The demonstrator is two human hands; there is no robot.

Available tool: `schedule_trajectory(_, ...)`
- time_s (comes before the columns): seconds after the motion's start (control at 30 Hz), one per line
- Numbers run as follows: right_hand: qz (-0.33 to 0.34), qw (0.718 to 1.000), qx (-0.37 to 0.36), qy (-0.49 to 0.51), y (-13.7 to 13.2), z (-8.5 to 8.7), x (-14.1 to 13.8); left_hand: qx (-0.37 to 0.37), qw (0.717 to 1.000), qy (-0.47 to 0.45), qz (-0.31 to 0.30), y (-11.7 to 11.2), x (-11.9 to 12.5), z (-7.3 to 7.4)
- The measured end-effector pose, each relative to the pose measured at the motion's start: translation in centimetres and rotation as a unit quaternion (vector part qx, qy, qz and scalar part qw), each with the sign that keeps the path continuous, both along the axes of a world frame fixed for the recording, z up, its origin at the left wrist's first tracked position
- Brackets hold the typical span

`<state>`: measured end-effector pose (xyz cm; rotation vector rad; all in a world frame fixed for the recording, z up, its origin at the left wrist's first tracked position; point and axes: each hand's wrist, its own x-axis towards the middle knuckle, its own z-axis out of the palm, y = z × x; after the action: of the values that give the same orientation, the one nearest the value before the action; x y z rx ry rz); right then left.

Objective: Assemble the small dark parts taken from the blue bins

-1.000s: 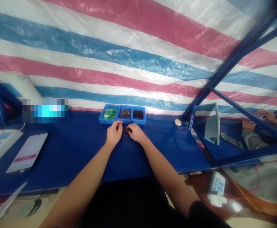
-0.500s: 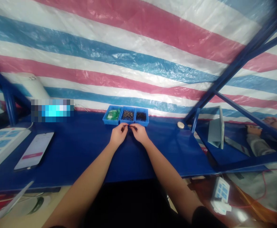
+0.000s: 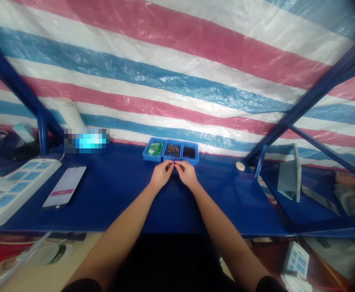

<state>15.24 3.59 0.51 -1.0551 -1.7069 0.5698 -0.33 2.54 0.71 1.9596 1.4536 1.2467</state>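
My left hand (image 3: pixel 162 174) and my right hand (image 3: pixel 187 174) rest on the blue table (image 3: pixel 119 194), fingertips pinched together and meeting just in front of three small blue bins. Whatever sits between the fingertips is too small to make out. The left bin (image 3: pixel 154 149) holds green pieces. In the middle bin (image 3: pixel 173 151) lie several small brownish parts, and the right bin (image 3: pixel 189 153) holds small dark parts.
A phone (image 3: pixel 64 187) with a lit screen lies at the left, beside a white power strip (image 3: pixel 11 190). A small white round object (image 3: pixel 240 166) sits right of the bins. A tablet on a stand (image 3: pixel 289 174) and another person's hand (image 3: pixel 344 178) are at the right.
My two hands have come together from slightly apart, so the fingertips now meet in a pinch. The view has shifted, moving everything rightward in the picture.
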Motion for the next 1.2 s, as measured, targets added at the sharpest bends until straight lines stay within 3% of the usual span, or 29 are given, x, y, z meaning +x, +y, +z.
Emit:
schedule_trajectory(0.17, -0.016, 0.998, -0.04, 0.049, 0.14, 0.17, 0.02, -0.009, 1.0, 0.003, -0.001, 0.11, -0.01, -0.22)
schedule_trajectory(0.47, 0.019, 0.991, -0.091, 0.094, 0.4, -0.28, -0.22, 0.01, 1.0, 0.002, -0.014, 0.1, 0.0, -0.02)
schedule_trajectory(0.87, 0.044, 0.986, -0.108, 0.117, 0.52, -0.71, -0.31, -0.005, 1.0, 0.001, -0.01, 0.0, -0.08, 0.24)
schedule_trajectory(1.2, 0.041, 0.981, -0.129, 0.138, 0.47, -0.09, -0.26, 0.002, 1.0, -0.018, 0.002, -0.09, 0.05, 0.3)
